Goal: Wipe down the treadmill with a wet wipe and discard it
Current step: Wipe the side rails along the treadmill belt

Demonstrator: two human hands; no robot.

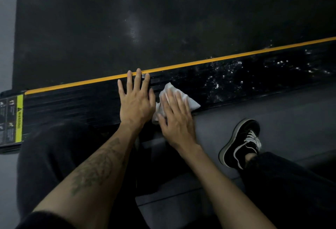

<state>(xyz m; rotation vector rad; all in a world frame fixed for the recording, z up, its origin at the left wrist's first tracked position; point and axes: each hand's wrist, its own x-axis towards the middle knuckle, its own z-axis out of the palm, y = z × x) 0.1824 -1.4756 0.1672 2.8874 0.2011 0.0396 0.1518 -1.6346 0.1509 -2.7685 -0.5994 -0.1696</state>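
The treadmill's black ribbed side rail [72, 105] runs across the view, with a yellow stripe [200, 62] along its far edge and the dark belt [145, 19] beyond. My left hand [135, 99] lies flat on the rail, fingers spread, holding nothing. Beside it my right hand [175, 118] presses a crumpled white wet wipe [189, 99] flat against the rail's near edge. White specks dot the rail to the right of the wipe.
A yellow warning label [19, 118] sits at the rail's left end. My black trousers fill the lower left, and my black shoe with white laces [241, 143] rests on the grey floor [272, 112] at right.
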